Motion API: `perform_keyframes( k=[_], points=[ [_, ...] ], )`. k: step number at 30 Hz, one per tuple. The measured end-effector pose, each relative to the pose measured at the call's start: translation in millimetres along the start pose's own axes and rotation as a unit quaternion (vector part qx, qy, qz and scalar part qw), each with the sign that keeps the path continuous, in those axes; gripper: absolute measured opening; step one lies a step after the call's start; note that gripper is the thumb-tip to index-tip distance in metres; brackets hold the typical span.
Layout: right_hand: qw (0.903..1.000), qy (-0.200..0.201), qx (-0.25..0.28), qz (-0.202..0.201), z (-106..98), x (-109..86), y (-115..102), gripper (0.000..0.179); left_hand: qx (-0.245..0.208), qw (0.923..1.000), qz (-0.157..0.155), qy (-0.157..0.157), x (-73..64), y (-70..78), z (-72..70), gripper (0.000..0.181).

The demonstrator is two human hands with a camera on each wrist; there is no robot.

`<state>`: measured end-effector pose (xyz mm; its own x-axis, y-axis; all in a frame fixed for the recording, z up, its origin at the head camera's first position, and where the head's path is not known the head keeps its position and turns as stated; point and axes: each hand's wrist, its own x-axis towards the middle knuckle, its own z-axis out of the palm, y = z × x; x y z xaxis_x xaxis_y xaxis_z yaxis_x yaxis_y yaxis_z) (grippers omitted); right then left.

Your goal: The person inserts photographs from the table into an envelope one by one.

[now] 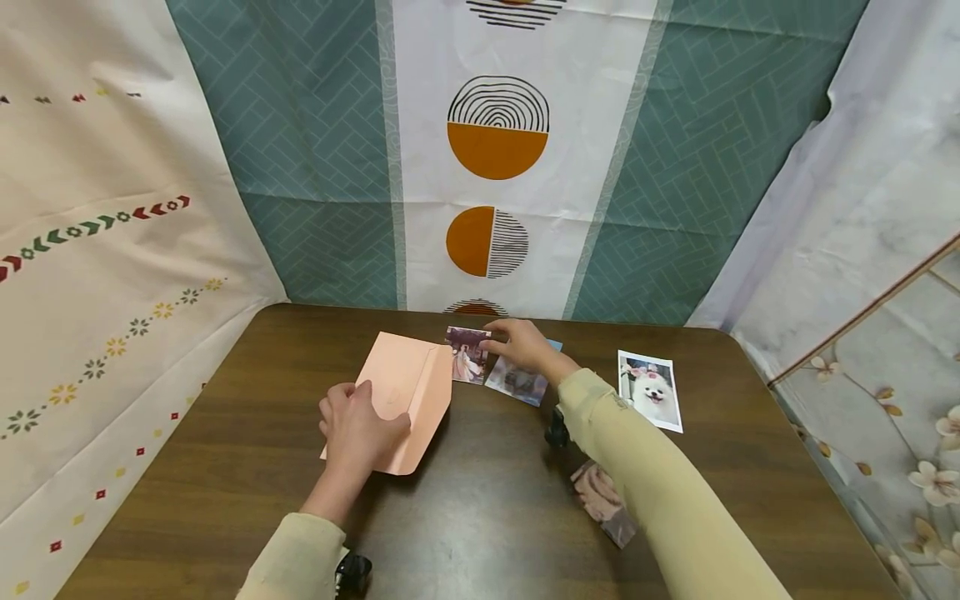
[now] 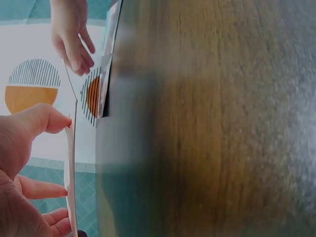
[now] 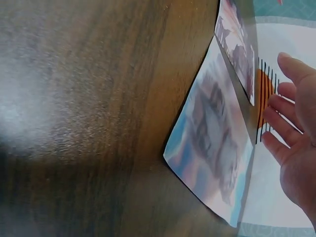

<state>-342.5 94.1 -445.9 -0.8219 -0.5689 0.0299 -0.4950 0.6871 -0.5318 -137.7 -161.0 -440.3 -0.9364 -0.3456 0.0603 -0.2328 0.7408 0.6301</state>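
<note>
Left hand: The left hand (image 1: 360, 421) is gripping the peach envelope (image 1: 405, 392), its thumb pressing on the near face and its fingers curling at the left edge.
Envelope: It is sitting left of centre, raised above the tabletop (image 1: 480, 508), with its flap (image 1: 431, 400) standing open on the right side.
Right hand: The right hand (image 1: 528, 343) is hovering above the prints at the far edge; its fingers are spreading loosely apart and are holding nothing.
Print, figure in a dress: This print (image 1: 465, 354) is lying between the envelope and the right hand.
Print, blue-edged: This print (image 3: 210, 133) is lying below the right hand, one corner resting just beside the dress print.
Print, white dog: This print (image 1: 649, 392) is lying flat on the right, well apart from the envelope.
Print, nearest: This print (image 1: 600, 500) is lying partly behind the right sleeve (image 1: 660, 475); its subject is remaining unclear.
</note>
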Motion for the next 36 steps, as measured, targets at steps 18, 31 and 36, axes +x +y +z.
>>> perform_keyframes(
  k=[18,31,36],
  points=[
    [0.999,-0.023,-0.031,0.022,5.0,18.4,5.9,0.054,0.007,0.9995,0.025,0.016,-1.7,2.5,10.8,0.072],
    [0.9984,-0.033,-0.018,0.043,6.5,24.7,7.8,0.056,0.019,0.9991,0.037,0.005,-2.1,1.7,11.4,0.064],
    [0.998,-0.034,-0.011,0.053,7.1,27.4,10.9,0.057,0.018,0.9991,0.039,0.006,-2.3,3.1,12.1,0.062]
  ],
)
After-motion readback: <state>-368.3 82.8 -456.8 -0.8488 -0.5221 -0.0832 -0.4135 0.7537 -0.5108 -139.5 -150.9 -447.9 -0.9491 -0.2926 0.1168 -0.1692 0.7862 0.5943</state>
